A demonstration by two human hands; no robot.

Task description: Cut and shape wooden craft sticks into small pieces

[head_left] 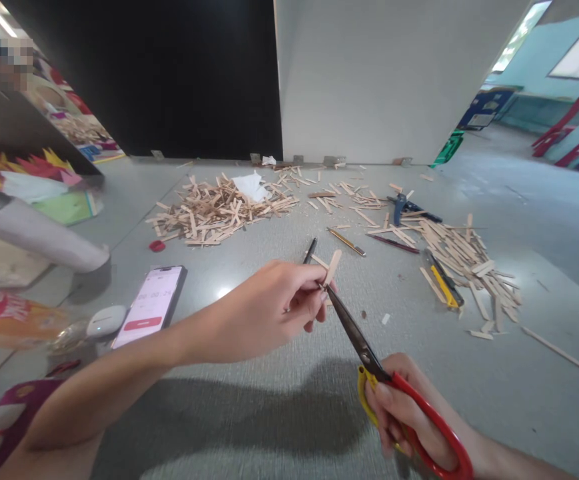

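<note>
So from my end of the head cam I'm seeing the left hand (282, 297) pinching a wooden stick (334, 265) between thumb and fingers, up off the table (519, 393), with the tips of the scissors (354, 330) sitting right by its lower end. The right hand (409, 400) is gripping those by the handles; I'm not managing to tell whether the blades are biting.

Handling-wise, I'm guessing the stick is next to weightless, stiff but thin enough to snap or splinter, not really slippery. I'm favouring a pinch on the flat faces, low down, skin clear of the blades.

Looks-wise, it's showing pale, bare wood, flat and narrow, its rounded upper end leaning. A thin sliver (318, 261) is poking out beside it; I'm not seeing whether they're joined.
</note>
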